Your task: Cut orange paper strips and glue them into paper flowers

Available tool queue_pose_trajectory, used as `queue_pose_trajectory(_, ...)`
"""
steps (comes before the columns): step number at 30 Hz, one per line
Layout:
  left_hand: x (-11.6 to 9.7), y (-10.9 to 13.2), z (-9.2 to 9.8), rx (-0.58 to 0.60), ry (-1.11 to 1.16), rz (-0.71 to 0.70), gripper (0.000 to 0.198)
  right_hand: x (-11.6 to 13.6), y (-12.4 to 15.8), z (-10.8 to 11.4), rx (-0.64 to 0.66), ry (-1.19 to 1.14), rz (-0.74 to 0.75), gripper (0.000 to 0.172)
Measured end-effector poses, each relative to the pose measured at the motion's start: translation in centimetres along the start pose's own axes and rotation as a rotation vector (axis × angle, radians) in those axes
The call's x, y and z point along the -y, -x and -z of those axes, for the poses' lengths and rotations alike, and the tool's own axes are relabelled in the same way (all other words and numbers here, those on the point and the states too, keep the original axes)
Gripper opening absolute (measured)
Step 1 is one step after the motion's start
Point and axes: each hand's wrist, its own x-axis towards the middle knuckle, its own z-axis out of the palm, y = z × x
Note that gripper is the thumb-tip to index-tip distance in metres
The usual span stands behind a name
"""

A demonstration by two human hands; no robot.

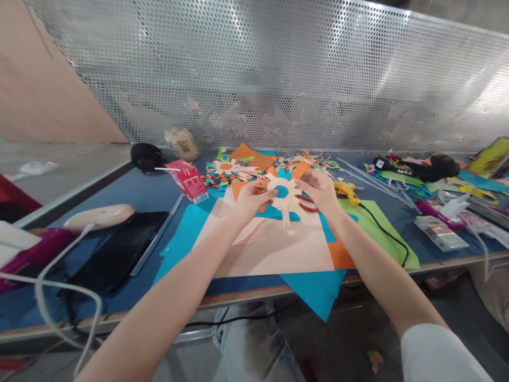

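Gripping from the left, left hand [247, 200] fingers are closed on the cream paper starburst cutout with a blue centre [284, 194]; right hand [320, 190] fingers pinch its other side. Peach paper sheet [270, 246] lies below the fingers, yellow glue gun [348, 191] just right.

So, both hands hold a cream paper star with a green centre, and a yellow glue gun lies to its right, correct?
Not quite. The head view shows that the paper star has a blue centre, not a green one. Both the left hand and the right hand do hold it, and the yellow glue gun lies to its right.
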Motion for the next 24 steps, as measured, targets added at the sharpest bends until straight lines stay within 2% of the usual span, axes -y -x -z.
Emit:
queue_pose_trajectory(6, 0.4, -0.3, 0.3, -0.014, 0.009, 0.010, 0.040, 0.6, 0.2, -0.2, 0.006, 0.002, 0.005, 0.028)
queue_pose_trajectory(12, 0.7, -0.5, 0.4, -0.011, 0.017, 0.001, 0.040, -0.1, -0.1, 0.0, 0.024, 0.030, 0.067, 0.020)
queue_pose_trajectory(16, 0.6, -0.5, 0.5, -0.036, 0.013, -0.115, 0.029, 0.2, 0.3, 0.1, 0.041, 0.102, 0.139, 0.014)
queue_pose_trajectory(18, 0.4, -0.6, 0.8, -0.031, 0.016, -0.234, 0.021, 0.8, 0.6, 0.3, 0.064, 0.228, 0.279, 0.010)
queue_pose_trajectory(21, 0.1, -0.8, 1.4, -0.023, 0.014, -0.395, 0.014, 1.4, 0.9, 0.4, 0.114, 0.402, 0.649, 0.008)
queue_pose_trajectory(24, 0.1, -1.0, 1.8, -0.022, 0.012, -0.440, 0.013, 1.4, 1.0, 0.5, 0.149, 0.493, 0.914, 0.017)
